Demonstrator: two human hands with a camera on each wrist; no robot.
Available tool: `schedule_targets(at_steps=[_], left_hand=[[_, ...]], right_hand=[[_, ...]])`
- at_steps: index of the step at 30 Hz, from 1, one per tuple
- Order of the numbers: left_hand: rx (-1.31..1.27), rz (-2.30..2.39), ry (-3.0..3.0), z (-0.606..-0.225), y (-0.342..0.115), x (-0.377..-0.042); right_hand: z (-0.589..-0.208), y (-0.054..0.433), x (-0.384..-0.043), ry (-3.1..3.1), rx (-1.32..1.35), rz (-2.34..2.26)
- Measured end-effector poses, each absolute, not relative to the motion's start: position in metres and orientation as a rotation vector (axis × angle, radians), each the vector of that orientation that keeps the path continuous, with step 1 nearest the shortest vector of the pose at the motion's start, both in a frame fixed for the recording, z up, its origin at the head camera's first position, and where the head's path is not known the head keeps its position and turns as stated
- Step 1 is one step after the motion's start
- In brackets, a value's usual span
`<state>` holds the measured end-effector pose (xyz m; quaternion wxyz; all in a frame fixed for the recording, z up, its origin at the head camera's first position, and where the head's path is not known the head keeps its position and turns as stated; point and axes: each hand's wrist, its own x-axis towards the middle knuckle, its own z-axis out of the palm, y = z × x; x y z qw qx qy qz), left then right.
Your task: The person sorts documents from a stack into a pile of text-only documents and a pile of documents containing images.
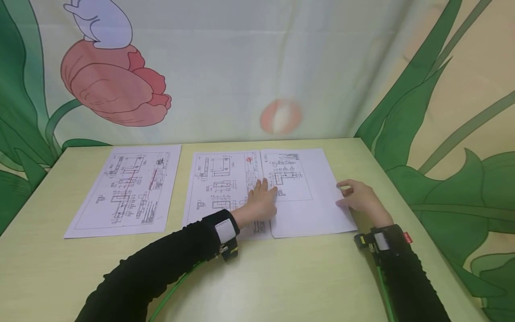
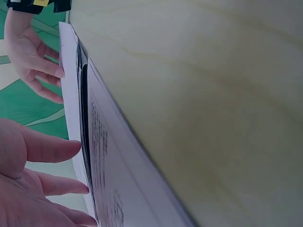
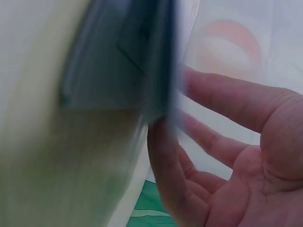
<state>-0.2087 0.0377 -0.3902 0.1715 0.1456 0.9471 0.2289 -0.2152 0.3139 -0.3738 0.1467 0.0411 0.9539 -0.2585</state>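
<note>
My left hand (image 1: 260,203) rests with its fingers spread where a middle technical drawing sheet (image 1: 215,190) meets a white paper stack (image 1: 314,214). Its fingertips touch the paper in the left wrist view. At the stack's right edge, my right hand (image 1: 362,199) pinches paper; the right wrist view has fingers on both faces of a raised, blurred sheet (image 3: 163,56). A technical drawing covers the upper left of the stack's top page. Seen edge-on in the left wrist view, the stack (image 2: 71,90) has layers with a dark gap between them.
Another drawing sheet (image 1: 124,192), marked with red lines, lies at the left of the pale table (image 1: 281,277). Behind the table hangs a printed curtain (image 1: 217,80) with flowers and leaves. Green cables (image 1: 177,290) run along both black sleeves.
</note>
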Motion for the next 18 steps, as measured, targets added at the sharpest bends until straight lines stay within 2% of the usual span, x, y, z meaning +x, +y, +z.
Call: schedule_targets(at_steps=[10,18], left_hand=[[0.446,0.598,2.698,-0.394,0.038,-0.207],[0.443,0.592,2.696,-0.394,0.039,-0.206]], right_hand=[[-0.375,0.306,-0.211,2.866,-0.074,-0.660],[-0.368,0.273,-0.194,2.787,-0.447,-0.405]])
